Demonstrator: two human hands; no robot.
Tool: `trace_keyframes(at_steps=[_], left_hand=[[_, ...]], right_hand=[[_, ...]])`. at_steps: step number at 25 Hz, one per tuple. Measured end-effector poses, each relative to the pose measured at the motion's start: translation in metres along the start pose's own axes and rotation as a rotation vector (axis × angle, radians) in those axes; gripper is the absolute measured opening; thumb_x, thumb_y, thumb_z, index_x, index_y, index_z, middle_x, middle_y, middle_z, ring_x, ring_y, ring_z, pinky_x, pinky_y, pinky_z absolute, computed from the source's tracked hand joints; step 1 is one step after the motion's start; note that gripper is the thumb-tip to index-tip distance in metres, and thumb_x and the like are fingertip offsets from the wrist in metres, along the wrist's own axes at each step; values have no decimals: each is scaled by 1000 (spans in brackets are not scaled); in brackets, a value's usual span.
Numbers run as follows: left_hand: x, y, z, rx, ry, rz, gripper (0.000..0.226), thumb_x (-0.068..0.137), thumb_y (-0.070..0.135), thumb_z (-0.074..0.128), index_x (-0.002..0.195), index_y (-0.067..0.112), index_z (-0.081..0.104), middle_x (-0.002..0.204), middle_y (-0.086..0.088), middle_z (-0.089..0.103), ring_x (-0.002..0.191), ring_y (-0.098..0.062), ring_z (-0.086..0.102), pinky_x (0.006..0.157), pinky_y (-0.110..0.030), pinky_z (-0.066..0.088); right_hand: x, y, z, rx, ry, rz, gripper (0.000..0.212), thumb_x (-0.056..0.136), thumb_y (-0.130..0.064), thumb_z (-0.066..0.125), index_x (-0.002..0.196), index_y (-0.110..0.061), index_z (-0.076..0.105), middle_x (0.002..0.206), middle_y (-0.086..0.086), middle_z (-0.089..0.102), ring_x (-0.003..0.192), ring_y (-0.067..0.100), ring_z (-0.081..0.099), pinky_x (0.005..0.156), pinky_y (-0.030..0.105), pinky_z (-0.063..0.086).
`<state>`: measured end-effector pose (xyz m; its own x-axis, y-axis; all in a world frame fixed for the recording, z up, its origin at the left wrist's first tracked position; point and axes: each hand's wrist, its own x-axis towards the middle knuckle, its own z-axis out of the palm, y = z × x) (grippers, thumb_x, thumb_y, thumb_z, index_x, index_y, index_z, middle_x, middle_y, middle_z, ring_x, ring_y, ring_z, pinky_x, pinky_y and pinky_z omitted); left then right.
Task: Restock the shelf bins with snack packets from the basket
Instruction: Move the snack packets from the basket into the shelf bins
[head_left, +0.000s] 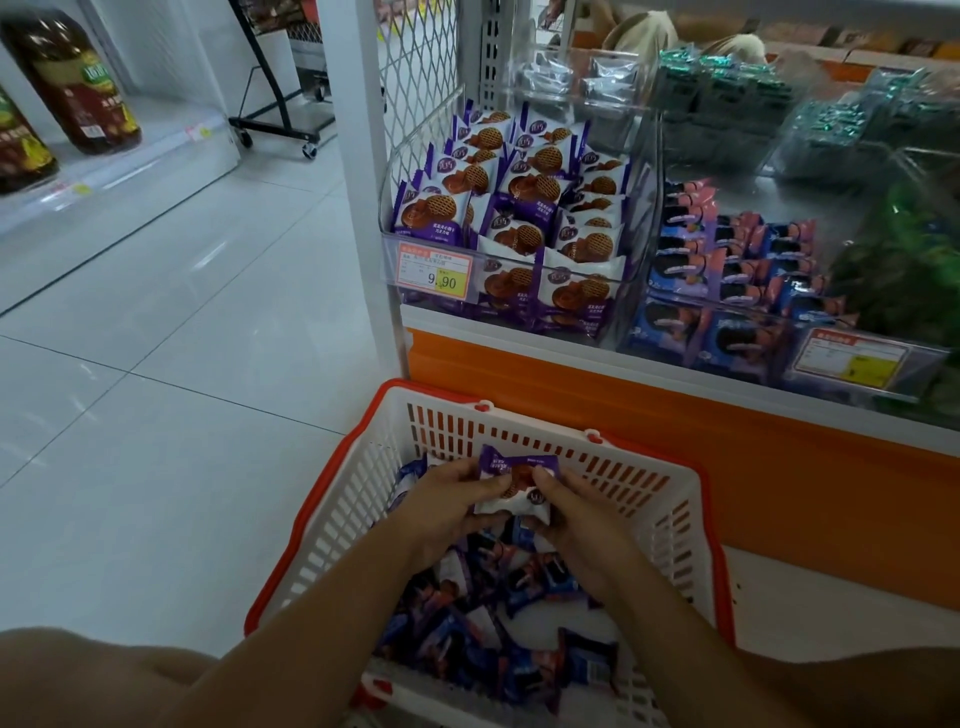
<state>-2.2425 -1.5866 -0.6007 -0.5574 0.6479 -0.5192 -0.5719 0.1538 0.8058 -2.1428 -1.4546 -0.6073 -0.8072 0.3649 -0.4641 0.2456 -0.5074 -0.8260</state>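
Observation:
A white basket with a red rim (670, 499) stands on the floor before the shelf, holding several dark blue and purple snack packets (519, 623). Over it, my left hand (447, 506) and my right hand (576, 512) both grip one purple-and-white waffle packet (517, 480) by its two sides. On the shelf above, a clear bin (618, 260) is filled with the same purple waffle packets (519, 208). To its right a second clear bin (675, 306) holds blue-and-pink cookie packets (737, 265).
An orange-and-white shelf base (727, 431) rises right behind the basket. A price tag (435, 271) reading 9.90 hangs on the waffle bin. Farther bins hold grey and green packets (727, 98). Pale tiled floor (182, 338) spreads left, with a bottle shelf (67, 88) and a wheeled rack (291, 119).

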Motion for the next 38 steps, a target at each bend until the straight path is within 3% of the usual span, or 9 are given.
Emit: trace_keyframes(at_steps=[3,9,13,18,22,25,29,34,38], left_hand=[[3,0,0,-44,28,-24,30,88,7,67,117,14,65,110,-3,73,103,-19,69,85,-36,58],[-2,8,-1,185,-80,-57,29,89,21,68,117,18,65,108,-3,73,103,-18,69,91,-36,55],[-6,18,-1,109,8,45,26,91,21,66,116,17,67,107,-1,73,102,-18,69,91,-41,56],[-24,85,14,234,44,279,25,91,30,66,115,26,68,106,7,73,99,-11,69,88,-32,57],[-41,166,23,700,298,698,23,94,33,60,117,33,62,107,24,64,99,2,60,86,-17,47],[-31,189,6,1266,532,972,54,98,36,51,148,30,34,146,15,38,134,-5,35,109,-21,24],[2,191,-20,1622,598,812,69,100,47,37,155,25,2,164,4,-2,150,-13,-7,112,-28,-7],[12,190,-24,1668,588,762,70,101,49,32,155,28,-6,162,7,-12,149,-12,-12,116,-39,-7],[3,191,-27,1599,512,760,72,100,45,41,155,29,-3,163,8,-11,149,-12,-12,117,-36,-4]], right_hand=[[-2,0,3,-28,-2,3,23,91,-14,62,113,-12,67,106,6,73,93,18,70,73,28,56],[0,-8,6,-395,121,-69,32,88,-18,67,117,-29,61,108,0,68,97,16,66,82,32,57],[-8,-23,14,-275,82,-128,32,86,-25,70,116,-29,58,107,-4,70,94,8,67,79,25,55],[-13,-87,43,-618,117,-408,19,91,-30,64,109,-32,62,105,-13,67,89,-7,62,70,8,49],[-18,-186,72,-874,169,-743,32,94,-29,59,125,-33,54,116,-13,54,97,-1,52,78,6,41],[7,-243,82,-1040,216,-786,41,95,-29,60,133,-30,47,131,-6,51,92,4,51,74,16,46],[56,-265,88,-1320,172,-681,34,92,-30,64,124,-22,54,135,2,54,116,18,52,88,26,43],[90,-251,93,-1374,57,-581,35,94,-29,61,127,-19,55,133,2,54,114,20,51,88,26,41],[90,-243,94,-1651,269,-710,40,94,-41,57,132,-29,54,134,8,43,126,30,34,106,38,33]])
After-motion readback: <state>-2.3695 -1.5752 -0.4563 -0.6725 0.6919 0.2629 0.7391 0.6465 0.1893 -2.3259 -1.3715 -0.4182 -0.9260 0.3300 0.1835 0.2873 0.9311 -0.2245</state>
